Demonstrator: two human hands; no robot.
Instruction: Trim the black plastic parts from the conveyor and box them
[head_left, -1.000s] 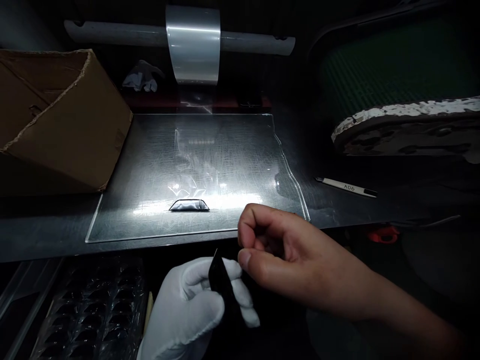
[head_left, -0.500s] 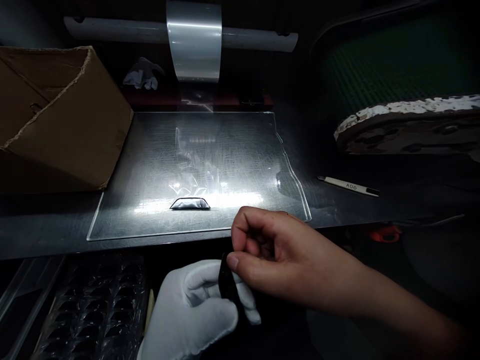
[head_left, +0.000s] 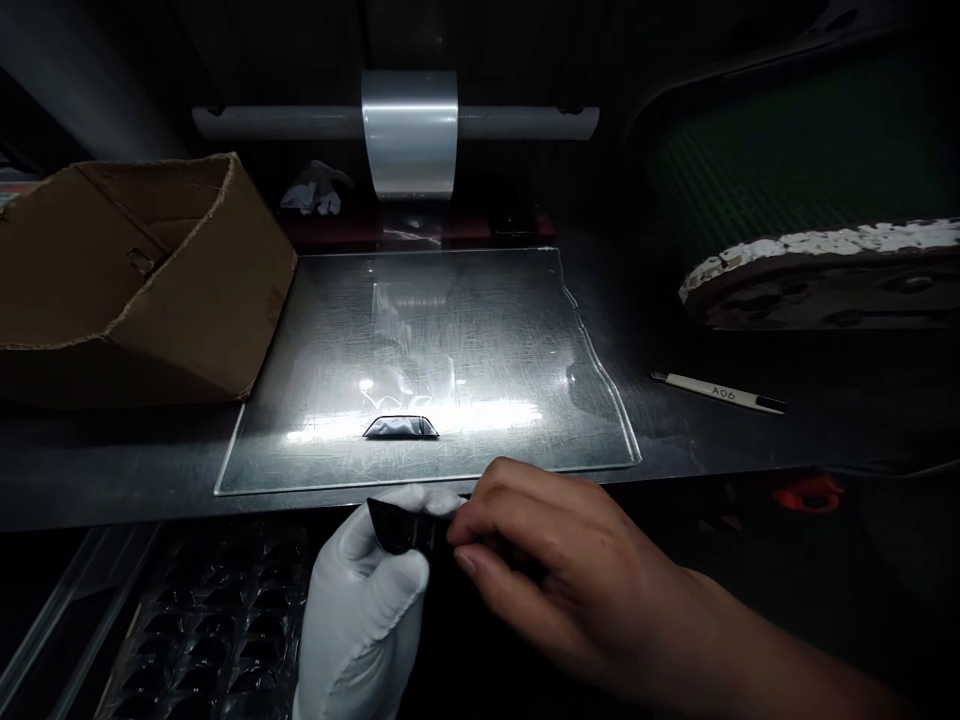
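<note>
My left hand, in a white glove, is closed around a small black glossy piece with a pointed left end. Thumb and fingers grip it just below the bench's front edge. At the piece's right end, the bare fingertips of my right hand are pinched together on it; the exact contact is partly hidden. Beyond the hands, a similar dark-edged trapezoid piece lies on a clear glass plate, with clear film stretching behind it.
An open cardboard box stands left of the plate. Behind is a film roll on a bar. A white-handled cutter lies to the right, below a green ribbed belt. A tray of black pieces sits lower left.
The black piece has turned from upright to nearly level, its pointed end now facing left. My left hand has shifted left, and the right fingers have curled in. The whole view has shifted slightly.
</note>
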